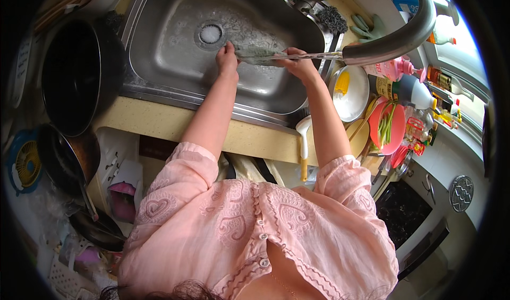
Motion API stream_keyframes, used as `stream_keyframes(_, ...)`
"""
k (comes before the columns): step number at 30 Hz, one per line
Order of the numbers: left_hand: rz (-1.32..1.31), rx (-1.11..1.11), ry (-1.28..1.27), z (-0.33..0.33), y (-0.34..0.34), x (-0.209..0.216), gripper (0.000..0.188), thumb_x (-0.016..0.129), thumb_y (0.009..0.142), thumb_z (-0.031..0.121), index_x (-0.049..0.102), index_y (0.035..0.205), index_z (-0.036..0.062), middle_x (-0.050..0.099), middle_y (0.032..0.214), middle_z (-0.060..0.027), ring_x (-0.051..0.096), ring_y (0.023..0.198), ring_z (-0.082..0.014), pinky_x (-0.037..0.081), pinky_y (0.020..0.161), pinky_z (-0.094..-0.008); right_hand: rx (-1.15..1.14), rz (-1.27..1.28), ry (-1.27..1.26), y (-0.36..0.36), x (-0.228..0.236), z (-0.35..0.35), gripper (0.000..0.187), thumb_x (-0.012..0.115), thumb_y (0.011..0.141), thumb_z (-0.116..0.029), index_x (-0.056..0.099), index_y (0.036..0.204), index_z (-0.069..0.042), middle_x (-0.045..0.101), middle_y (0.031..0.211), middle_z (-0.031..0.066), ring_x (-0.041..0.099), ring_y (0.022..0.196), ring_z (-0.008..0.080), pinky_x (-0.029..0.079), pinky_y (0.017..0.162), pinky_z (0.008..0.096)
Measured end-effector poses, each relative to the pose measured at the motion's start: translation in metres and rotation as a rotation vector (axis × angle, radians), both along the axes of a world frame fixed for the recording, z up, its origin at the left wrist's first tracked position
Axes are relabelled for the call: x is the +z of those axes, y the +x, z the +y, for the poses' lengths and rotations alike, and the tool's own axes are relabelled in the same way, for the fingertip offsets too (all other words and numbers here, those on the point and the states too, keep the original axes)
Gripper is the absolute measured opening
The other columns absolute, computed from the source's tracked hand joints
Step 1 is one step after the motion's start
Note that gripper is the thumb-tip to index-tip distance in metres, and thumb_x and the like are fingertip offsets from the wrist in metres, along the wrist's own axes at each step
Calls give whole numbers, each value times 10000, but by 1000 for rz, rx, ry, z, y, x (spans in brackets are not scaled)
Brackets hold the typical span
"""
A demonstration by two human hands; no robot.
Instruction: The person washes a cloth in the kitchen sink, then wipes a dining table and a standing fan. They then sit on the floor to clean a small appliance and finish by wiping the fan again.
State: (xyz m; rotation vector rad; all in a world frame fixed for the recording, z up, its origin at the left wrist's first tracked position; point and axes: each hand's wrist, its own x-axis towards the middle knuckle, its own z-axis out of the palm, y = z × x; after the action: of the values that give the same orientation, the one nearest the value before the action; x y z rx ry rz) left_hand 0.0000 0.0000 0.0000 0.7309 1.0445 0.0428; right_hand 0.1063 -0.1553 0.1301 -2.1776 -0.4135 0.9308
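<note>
A: Entry one, the fingers?
B: Left hand (pixel 227 62), fingers closed on one end of a pale green, filmy item (pixel 259 54); right hand (pixel 299 66), fingers closed on its other end. Exact kind of item: cannot tell.
A: Its location?
B: Between the two sets of fingers, over the metal sink (pixel 146 56), under a water stream (pixel 325 56) from the curved faucet (pixel 388 50), right of the right fingers.
A: Stock nearby?
B: Round drain (pixel 210 33), just beyond the left fingers. Steel-wool scourer (pixel 332 19), beyond the right fingers. White bowl (pixel 357 101) with yellow piece (pixel 341 82), right of them; coral plate (pixel 376 117) with green stalks (pixel 388 122), farther right. Black pot (pixel 69 77), well left of the left fingers
</note>
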Motion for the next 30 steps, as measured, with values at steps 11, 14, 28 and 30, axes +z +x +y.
stream_keyframes(11, -256, -106, -618, -12, -5, 65, 483, 485, 823, 475, 436, 1090, 76, 520, 1011, -108, 539, 902, -261, 471, 769, -420, 66, -226, 193, -53, 6, 40, 86, 572, 759, -54, 539, 831, -20, 549, 693, 160, 523, 615, 238, 423, 567, 327)
stream_keyframes(14, -130, -70, -530, -9, -9, 89, 594, 414, 819, 562, 487, 1055, 22, 530, 1082, -112, 511, 994, -239, 430, 852, -340, 109, -374, 267, -91, 4, 55, 105, 564, 766, -78, 537, 852, -23, 541, 751, 179, 532, 666, 320, 430, 616, 377)
stream_keyframes(28, -198, 43, -505, -29, 5, 60, 355, 400, 895, 356, 494, 1067, 61, 547, 1021, -74, 535, 911, -205, 448, 785, -377, -132, -625, -291, -50, -40, 69, 284, 440, 848, -348, 567, 823, -95, 570, 823, 160, 557, 736, 369, 440, 616, 467)
stream_keyframes(30, -253, 70, -598, -27, 5, 50, 368, 397, 891, 381, 493, 1057, 66, 536, 1043, -67, 504, 967, -204, 422, 837, -378, -118, -628, -256, -48, -41, 65, 259, 477, 837, -328, 565, 837, -85, 526, 864, 158, 547, 750, 373, 442, 619, 452)
